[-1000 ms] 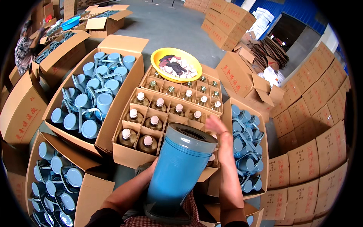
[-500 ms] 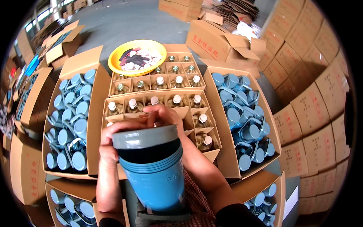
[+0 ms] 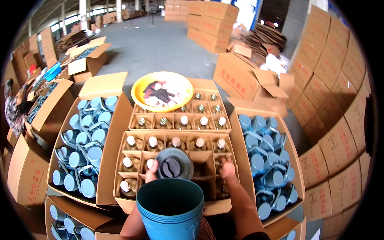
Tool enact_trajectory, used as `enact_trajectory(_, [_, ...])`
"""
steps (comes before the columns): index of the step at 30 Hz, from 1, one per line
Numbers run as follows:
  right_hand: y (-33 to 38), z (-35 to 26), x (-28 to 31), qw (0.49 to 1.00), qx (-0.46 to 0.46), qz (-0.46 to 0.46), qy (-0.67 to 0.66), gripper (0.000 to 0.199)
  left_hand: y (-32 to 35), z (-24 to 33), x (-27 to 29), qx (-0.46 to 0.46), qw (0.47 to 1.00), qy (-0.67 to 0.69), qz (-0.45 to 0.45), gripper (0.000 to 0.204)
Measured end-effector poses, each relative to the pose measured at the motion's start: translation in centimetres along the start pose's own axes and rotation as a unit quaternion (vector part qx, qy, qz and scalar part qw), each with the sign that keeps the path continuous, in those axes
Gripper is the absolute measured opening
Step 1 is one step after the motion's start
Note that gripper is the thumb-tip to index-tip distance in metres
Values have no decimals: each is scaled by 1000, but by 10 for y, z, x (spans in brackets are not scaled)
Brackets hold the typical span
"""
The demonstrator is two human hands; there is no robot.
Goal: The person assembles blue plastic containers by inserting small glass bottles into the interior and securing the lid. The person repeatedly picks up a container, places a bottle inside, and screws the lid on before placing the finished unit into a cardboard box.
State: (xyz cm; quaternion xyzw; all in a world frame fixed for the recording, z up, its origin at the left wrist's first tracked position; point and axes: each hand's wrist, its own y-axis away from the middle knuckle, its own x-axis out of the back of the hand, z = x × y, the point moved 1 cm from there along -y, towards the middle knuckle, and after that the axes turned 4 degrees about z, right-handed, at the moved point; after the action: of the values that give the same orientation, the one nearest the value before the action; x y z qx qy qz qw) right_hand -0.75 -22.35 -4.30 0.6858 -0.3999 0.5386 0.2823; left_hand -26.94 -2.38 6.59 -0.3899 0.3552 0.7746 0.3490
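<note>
- Canister [image 3: 170,227]: blue, round, at the lower middle of the view, in front of the person's body. Its open mouth faces up and shows a dark interior. Ridges run around the outside below the rim. The base is outside the view.
- Lid [image 3: 185,163]: grey, round, with a dark recessed centre. It is off the canister, just beyond the far side of the rim. Whether the two touch cannot be told.
- Left hand [image 3: 151,173]: clamped on the left edge of the lid, thumb side visible. The remaining fingers are hidden.
- Right hand [image 3: 228,169]: reaches into the right column of the front carton, fingers curled down at the top of a bottle [image 3: 219,161]. The fingers cover the contact, so whether they are together on it cannot be told.
- Front carton [image 3: 175,133]: divided by cardboard strips. The far row holds five clear bottles with pale caps; further capped bottles stand in the left column.
- Rear carton [image 3: 204,83]: also divided, directly beyond the front carton, with more bottles.
- Yellow basin [image 3: 138,100]: rests over the rear carton's left part and contains dark cloth and small pale pieces.
- Left box [image 3: 114,154] and right box [image 3: 242,154]: flank the divided cartons; both are filled with blue containers with handles.
- Stacked cartons [image 3: 320,154]: closed, along the right side.
</note>
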Motion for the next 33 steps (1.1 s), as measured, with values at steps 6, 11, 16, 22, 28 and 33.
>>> enact_trajectory(6, [9, -49, 111, 989, 80, 122, -28, 55, -12, -16, 9, 161, 986, 30, 44, 61])
enact_trajectory(11, [43, -140, 267, 937, 270, 220, -36, 62, -39, -54, 27, 252, 955, 155, 15, 64])
enact_trajectory(16, [102, -208, 324, 852, 469, 224, -68, 67, -29, -30, -47, 32, 978, 56, -199, 60])
enact_trajectory(22, [103, -216, 345, 726, 578, -52, -369, 67, -8, 59, -104, -94, 913, -13, -397, 58])
enact_trajectory(28, [57, -191, 315, 669, 242, 15, -703, 80, 30, 55, -125, -103, 950, -132, -265, 70])
enact_trajectory(33, [106, -181, 294, 628, 317, -263, -661, 64, 111, 59, -124, -271, 850, -159, -422, 37])
